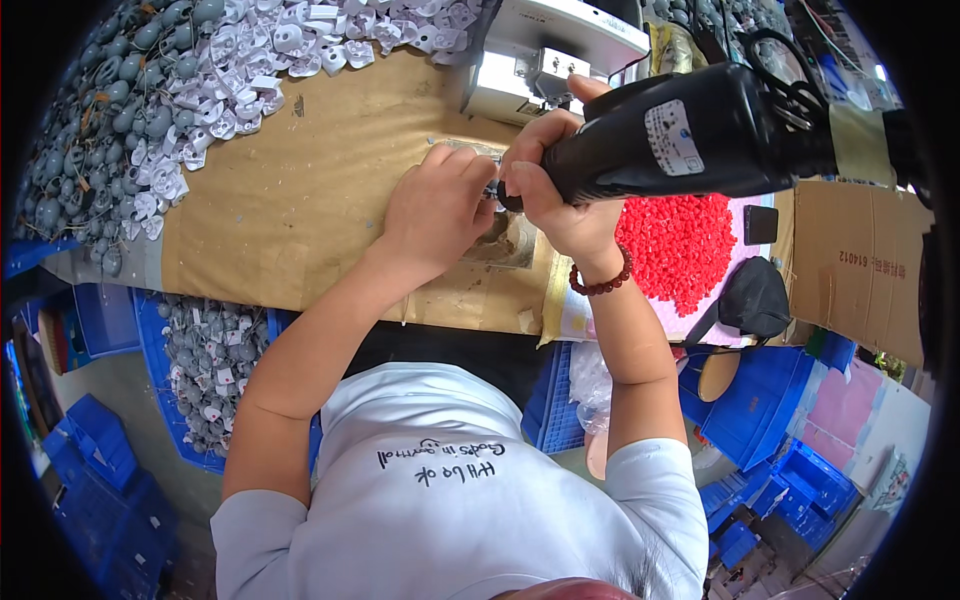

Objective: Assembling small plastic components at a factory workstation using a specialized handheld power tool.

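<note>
we see the left hand (437, 210) pressed knuckles-up on the cardboard-covered bench (300, 190), fingers curled over a small workpiece (492, 190) that we cannot make out, steadying it. just beside it the right hand (552, 185) clenches the black power tool (690, 135), tip angled down at the piece. beyond lie red pellets (680, 245), then white parts (290, 50) and grey parts (90, 120) within reach.

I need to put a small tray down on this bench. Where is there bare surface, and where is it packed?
Bare brown board lies left of the left hand, bordered above and to the left by the white and grey parts pile. Crowded: the spot where both hands meet, the right hand gripping the black power tool, and beyond it the red pellets.
</note>
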A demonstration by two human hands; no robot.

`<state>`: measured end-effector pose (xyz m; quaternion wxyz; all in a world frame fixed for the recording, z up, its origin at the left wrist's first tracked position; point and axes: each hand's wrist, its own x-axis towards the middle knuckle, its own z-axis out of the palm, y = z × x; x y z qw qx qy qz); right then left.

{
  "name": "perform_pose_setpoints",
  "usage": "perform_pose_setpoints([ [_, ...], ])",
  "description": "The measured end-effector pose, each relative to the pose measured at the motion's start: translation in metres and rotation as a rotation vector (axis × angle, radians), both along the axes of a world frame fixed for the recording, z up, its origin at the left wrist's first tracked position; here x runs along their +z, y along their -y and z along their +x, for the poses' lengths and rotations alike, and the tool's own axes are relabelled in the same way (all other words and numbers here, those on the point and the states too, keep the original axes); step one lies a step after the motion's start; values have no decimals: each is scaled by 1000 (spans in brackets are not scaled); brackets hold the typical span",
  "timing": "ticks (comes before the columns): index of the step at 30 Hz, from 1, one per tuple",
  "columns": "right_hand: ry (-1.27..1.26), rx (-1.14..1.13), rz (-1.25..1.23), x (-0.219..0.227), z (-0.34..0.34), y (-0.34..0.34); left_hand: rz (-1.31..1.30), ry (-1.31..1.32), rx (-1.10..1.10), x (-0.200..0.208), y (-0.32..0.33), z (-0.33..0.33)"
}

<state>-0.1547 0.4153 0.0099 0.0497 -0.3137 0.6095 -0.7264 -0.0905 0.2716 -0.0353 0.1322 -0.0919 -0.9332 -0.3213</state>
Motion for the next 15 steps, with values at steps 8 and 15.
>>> perform_pose_setpoints([
  [8,-347,106,174,-2,-9,-5,62,-53,19,-4,-1,-1],
  [15,99,26,-106,13,-13,-8,-6,-34,54,-4,-2,2],
])
